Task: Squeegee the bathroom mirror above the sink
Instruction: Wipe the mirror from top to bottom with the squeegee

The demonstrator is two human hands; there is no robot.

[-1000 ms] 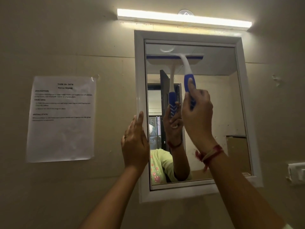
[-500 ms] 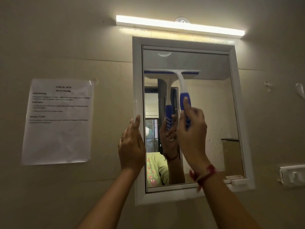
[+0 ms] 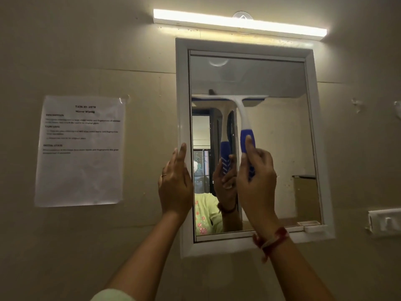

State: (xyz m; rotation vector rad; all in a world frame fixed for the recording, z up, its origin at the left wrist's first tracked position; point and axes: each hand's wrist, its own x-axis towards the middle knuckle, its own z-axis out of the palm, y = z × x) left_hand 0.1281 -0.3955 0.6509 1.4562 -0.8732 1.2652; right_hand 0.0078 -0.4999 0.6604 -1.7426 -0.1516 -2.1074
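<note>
A white-framed mirror (image 3: 282, 137) hangs on the beige wall. A squeegee (image 3: 239, 114) with a white head and blue handle lies against the glass, its blade level about a third of the way down the left half. My right hand (image 3: 257, 183) grips the blue handle from below, thumb up along it. Fingers together, my left hand (image 3: 175, 183) rests flat on the frame's left edge (image 3: 183, 127). The glass reflects both hands and the squeegee.
A lit tube light (image 3: 238, 22) runs above the mirror. A printed task sheet (image 3: 81, 151) is taped to the wall at left. A white switch plate (image 3: 385, 222) sits at right. A small white latch (image 3: 314, 228) sticks out at the frame's lower right.
My right hand has drawn the squeegee down the glass from near the top edge to about a third of the way down. The left hand has stayed on the frame.
</note>
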